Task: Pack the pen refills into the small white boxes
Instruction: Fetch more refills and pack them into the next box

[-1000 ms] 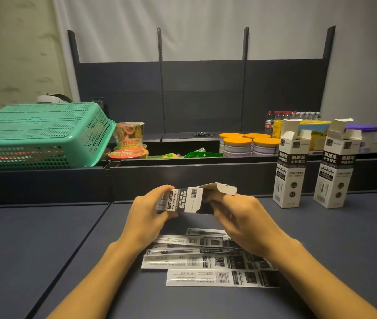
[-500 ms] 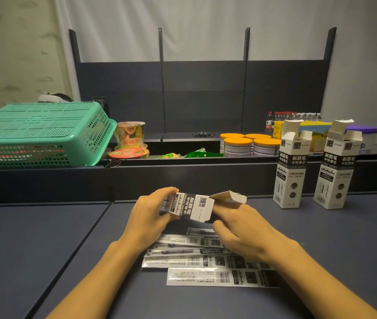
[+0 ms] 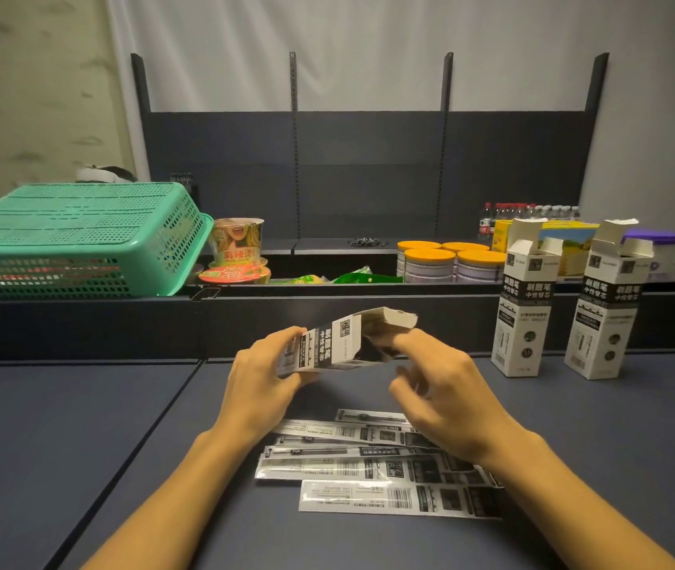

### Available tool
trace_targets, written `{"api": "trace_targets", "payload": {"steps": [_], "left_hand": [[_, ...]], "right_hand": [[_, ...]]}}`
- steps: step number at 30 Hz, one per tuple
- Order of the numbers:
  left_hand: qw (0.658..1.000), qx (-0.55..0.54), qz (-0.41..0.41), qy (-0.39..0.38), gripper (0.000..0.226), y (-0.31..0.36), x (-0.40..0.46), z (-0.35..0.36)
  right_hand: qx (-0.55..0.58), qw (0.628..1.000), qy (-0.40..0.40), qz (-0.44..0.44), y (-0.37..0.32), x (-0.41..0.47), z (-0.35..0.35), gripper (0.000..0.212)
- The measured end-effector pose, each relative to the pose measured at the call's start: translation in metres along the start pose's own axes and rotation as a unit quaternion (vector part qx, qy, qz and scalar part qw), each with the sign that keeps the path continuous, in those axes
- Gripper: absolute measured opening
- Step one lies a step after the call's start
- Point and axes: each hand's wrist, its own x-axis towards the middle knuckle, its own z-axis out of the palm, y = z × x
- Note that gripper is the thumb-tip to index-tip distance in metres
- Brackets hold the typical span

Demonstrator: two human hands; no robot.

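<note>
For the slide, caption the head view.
Left hand holds a white box on its side above pen refills.

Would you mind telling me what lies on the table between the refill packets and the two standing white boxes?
In the head view, the refill packets and the standing white boxes are separated by bare dark table; only the right hand hovers over part of it.

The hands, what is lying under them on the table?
Flat packets of pen refills lie fanned on the dark table, below the left hand and right hand. The right forearm covers their right ends, so an exact count is uncertain.
</note>
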Motion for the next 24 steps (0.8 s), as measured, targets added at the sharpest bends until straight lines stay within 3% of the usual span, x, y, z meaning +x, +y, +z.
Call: {"api": "trace_targets", "payload": {"steps": [10, 12, 15, 16, 19, 24], "left_hand": [[0.999, 0.002, 0.031, -0.035, 0.059, 0.0034, -0.0005, 0.0003], [0.999, 0.007, 0.030, -0.038, 0.060, 0.0028, -0.0010, 0.0003], [0.999, 0.006, 0.032, -0.039, 0.060, 0.0024, -0.0009, 0.0004], [0.999, 0.004, 0.031, -0.038, 0.060, 0.0025, -0.0007, 0.0003], [0.999, -0.003, 0.032, -0.032, 0.058, 0.0019, -0.0002, 0.0004], [0.999, -0.003, 0.024, -0.029, 0.058, -0.0013, -0.0002, 0.0010]], "right_hand": [[-0.014, 0.996, -0.067, 0.052, 0.0017, -0.0033, 0.0047, 0.051], [-0.037, 0.995, -0.077, 0.050, 0.0021, -0.0043, 0.0054, 0.041], [-0.047, 0.996, -0.058, 0.048, 0.0011, -0.0059, 0.0059, 0.006], [-0.047, 0.997, -0.052, 0.042, 0.0007, -0.0064, 0.0055, 0.006], [-0.060, 0.997, -0.051, 0.027, 0.0004, -0.0052, 0.0041, 0.036], [-0.045, 0.999, -0.021, 0.007, -0.0028, -0.0030, 0.0036, 0.044]]}}
